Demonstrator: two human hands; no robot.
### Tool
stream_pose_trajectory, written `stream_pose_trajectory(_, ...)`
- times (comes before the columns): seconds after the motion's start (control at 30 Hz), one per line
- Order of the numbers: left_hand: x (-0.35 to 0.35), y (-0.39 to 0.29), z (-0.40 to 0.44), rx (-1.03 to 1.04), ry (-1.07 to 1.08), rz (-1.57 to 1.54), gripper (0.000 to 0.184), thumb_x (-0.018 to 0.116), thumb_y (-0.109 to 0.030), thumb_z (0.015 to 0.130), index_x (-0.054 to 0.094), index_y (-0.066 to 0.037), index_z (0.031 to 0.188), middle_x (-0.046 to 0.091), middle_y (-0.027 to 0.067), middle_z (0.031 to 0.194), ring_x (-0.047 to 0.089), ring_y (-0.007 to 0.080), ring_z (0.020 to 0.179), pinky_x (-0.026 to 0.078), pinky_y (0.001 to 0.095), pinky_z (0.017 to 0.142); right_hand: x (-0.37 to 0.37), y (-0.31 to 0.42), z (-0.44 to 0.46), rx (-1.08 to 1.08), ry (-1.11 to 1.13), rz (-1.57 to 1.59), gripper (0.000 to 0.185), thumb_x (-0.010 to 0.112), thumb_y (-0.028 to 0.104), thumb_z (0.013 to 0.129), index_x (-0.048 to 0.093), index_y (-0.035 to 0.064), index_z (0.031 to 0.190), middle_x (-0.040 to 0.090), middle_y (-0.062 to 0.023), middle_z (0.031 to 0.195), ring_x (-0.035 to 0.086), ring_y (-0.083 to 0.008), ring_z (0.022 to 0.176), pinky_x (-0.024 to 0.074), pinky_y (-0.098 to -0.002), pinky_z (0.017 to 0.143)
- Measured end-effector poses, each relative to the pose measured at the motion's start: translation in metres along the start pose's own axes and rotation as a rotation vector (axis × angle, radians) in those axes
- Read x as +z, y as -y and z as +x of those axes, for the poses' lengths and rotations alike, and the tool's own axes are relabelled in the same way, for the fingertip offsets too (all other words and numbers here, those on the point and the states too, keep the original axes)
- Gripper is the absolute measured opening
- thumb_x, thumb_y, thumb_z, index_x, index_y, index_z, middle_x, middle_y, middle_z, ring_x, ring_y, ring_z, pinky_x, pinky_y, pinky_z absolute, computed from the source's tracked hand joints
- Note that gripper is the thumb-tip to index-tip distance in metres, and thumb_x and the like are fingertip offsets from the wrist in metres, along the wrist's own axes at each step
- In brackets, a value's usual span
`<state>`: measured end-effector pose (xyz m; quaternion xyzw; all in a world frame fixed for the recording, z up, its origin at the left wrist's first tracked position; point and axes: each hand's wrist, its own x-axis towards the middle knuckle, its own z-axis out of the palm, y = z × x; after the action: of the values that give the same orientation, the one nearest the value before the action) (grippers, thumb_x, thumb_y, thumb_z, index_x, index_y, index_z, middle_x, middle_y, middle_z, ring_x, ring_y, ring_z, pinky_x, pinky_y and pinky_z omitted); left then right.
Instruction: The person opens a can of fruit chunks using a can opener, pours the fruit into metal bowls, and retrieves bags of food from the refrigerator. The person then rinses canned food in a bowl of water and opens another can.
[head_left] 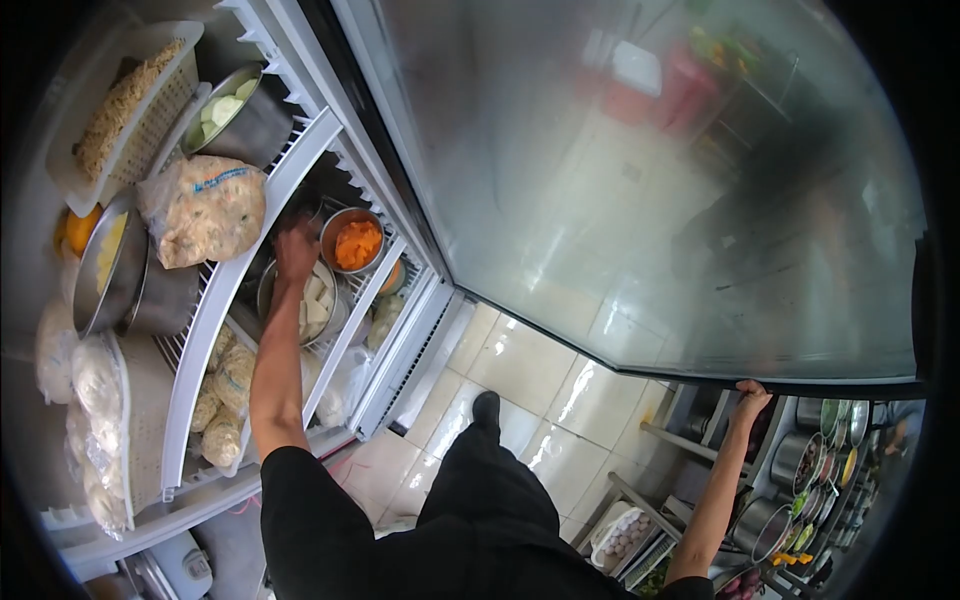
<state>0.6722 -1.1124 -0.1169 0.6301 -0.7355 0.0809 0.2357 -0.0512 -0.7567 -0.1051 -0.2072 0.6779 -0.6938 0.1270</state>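
Note:
My left hand (296,248) reaches into the lower refrigerator shelf. It is over a metal pot of pale blocks (317,302) and beside a steel container of orange pieces (357,244). Its fingers are in shadow, so I cannot make out what they touch. At the far side my right hand (754,396) is curled around the edge of the glass refrigerator door (560,250), which stands wide open and is fogged.
On the upper shelf (255,230) are a bag of mixed food (205,210), a basket of shredded food (125,110) and metal bowls. Wrapped bundles (232,375) lie below. Steel pots (795,462) and an egg tray (618,535) stand at right, beyond the tiled floor (525,365).

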Motion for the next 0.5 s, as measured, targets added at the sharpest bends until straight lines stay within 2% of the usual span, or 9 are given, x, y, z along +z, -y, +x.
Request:
stream_pose_trajectory(0.07, -0.006, 0.002, 0.003, 0.104, 0.037, 0.023, 0.024, 0.061, 0.001, 0.075, 0.067, -0.003, 0.097, 0.067, 0.0225, 0.093, 0.062, 0.0433, 0.089, 0.052, 0.051, 0.078, 0.002, 0.007, -0.005, 0.003, 0.036, -0.039, 0.011, 0.055, -0.007, 0.052, 0.053, 0.0026, 0.047, 0.05, -0.0016, 0.054, 0.049, -0.014, 0.053, 0.0346, -0.0263, 0.052)
stream_pose_trajectory(0.17, -0.025, -0.005, 0.006, 0.151, 0.055, -0.057, 0.024, 0.058, 0.005, 0.073, 0.066, -0.001, 0.095, 0.066, 0.0228, 0.094, 0.062, 0.0427, 0.091, 0.053, 0.049, 0.079, -0.016, -0.015, 0.01, 0.037, 0.036, -0.018, 0.01, 0.057, -0.005, 0.053, 0.053, 0.0015, 0.047, 0.051, -0.0025, 0.054, 0.052, -0.0154, 0.056, 0.0386, -0.0268, 0.054)
stream_pose_trajectory(0.27, -0.03, -0.01, 0.006, 0.135, -0.15, -0.063, 0.023, 0.056, 0.008, 0.071, 0.064, 0.0, 0.091, 0.065, 0.0211, 0.09, 0.061, 0.0424, 0.086, 0.052, 0.0482, 0.077, -0.044, -0.042, 0.029, 0.0, 0.132, -0.117, 0.012, 0.056, -0.001, 0.06, 0.055, 0.0002, 0.048, 0.055, -0.0048, 0.055, 0.056, -0.0174, 0.058, 0.0411, -0.0272, 0.057)
stream_pose_trajectory(0.37, -0.051, -0.033, -0.006, 0.394, -0.188, 0.049, 0.024, 0.057, 0.01, 0.068, 0.063, 0.002, 0.089, 0.064, 0.0183, 0.085, 0.061, 0.0377, 0.081, 0.05, 0.0441, 0.075, -0.053, -0.064, 0.037, -0.112, 0.14, -0.345, 0.018, 0.053, 0.004, 0.067, 0.059, -0.0003, 0.05, 0.06, -0.0078, 0.059, 0.058, -0.0184, 0.061, 0.043, -0.0274, 0.058)
stream_pose_trajectory(0.47, -0.071, -0.075, -0.034, 0.465, -0.128, -0.116, 0.021, 0.056, 0.012, 0.069, 0.062, 0.002, 0.087, 0.061, 0.017, 0.08, 0.058, 0.0355, 0.076, 0.048, 0.0422, 0.072, -0.062, -0.087, 0.05, -0.264, 0.138, -0.48, 0.023, 0.052, 0.008, 0.071, 0.063, 0.0006, 0.053, 0.064, -0.0103, 0.063, 0.06, -0.0204, 0.064, 0.0459, -0.0296, 0.069)
stream_pose_trajectory(0.5, -0.081, -0.094, -0.045, 0.496, -0.114, -0.16, 0.02, 0.056, 0.012, 0.069, 0.061, 0.002, 0.086, 0.06, 0.0164, 0.08, 0.058, 0.0346, 0.075, 0.048, 0.0416, 0.071, -0.07, -0.101, 0.06, -0.23, 0.152, -0.485, 0.023, 0.053, 0.009, 0.073, 0.063, -0.0004, 0.054, 0.065, -0.0109, 0.063, 0.061, -0.0215, 0.067, 0.0451, -0.0312, 0.076)
